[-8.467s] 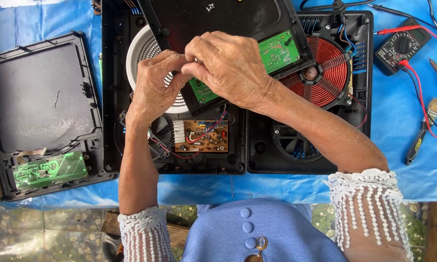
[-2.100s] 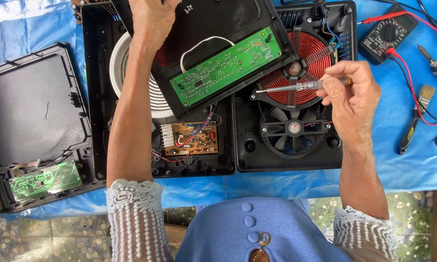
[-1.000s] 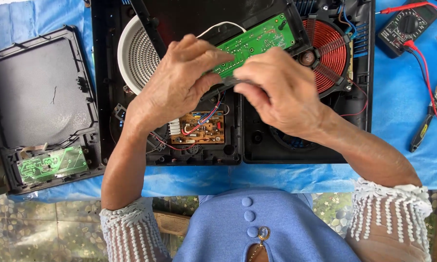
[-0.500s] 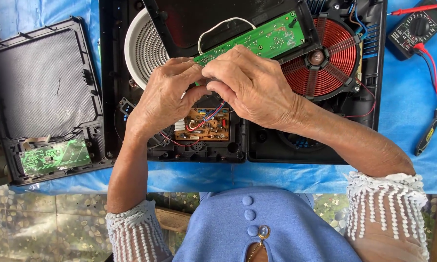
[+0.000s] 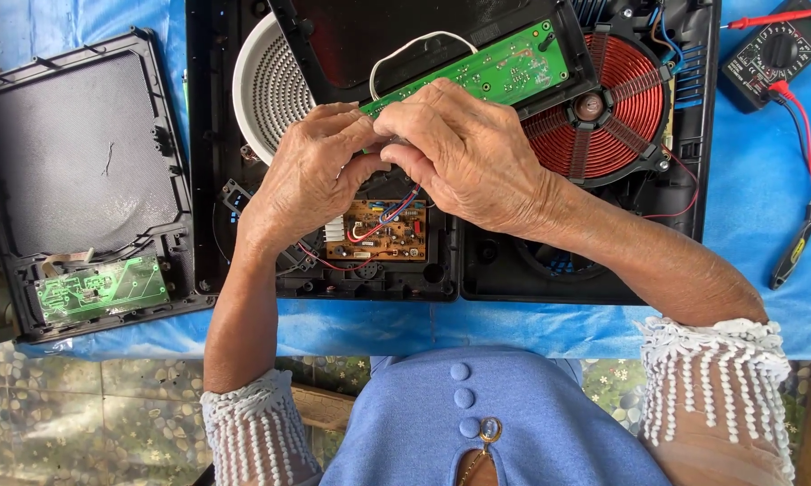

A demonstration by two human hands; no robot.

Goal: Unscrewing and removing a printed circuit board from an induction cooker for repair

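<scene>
Blue plastic sheeting (image 5: 765, 225) covers our work surface, with pale patterned floor tiles (image 5: 81, 414) showing below its near edge. On the sheeting lies the big black plastic shell of an opened double cooktop (image 5: 459, 270), its ribbed white round plate (image 5: 266, 85) at left and its glossy red copper coil (image 5: 617, 103) at right. Beside it, to the left, rests a separate black housing panel (image 5: 77, 166) with a small pale green circuit board (image 5: 99, 288) in its lower corner. Propped over the cooktop is a dark lid carrying a long green circuit board (image 5: 495, 67), tilted, with a white wire loop (image 5: 414, 45) above it. Our left hand (image 5: 311, 175) and right hand (image 5: 464, 153) meet over the near end of that long board, wrists bent, fingers curled tightly together and touching; we cannot tell what they pinch, since the knuckles hide it. Beneath them sits a small brown circuit board (image 5: 387, 229) with red and blue wires. Far right, a black multimeter (image 5: 774, 49) trails a red lead (image 5: 806, 135), near yellow-handled pliers (image 5: 797, 247).
</scene>
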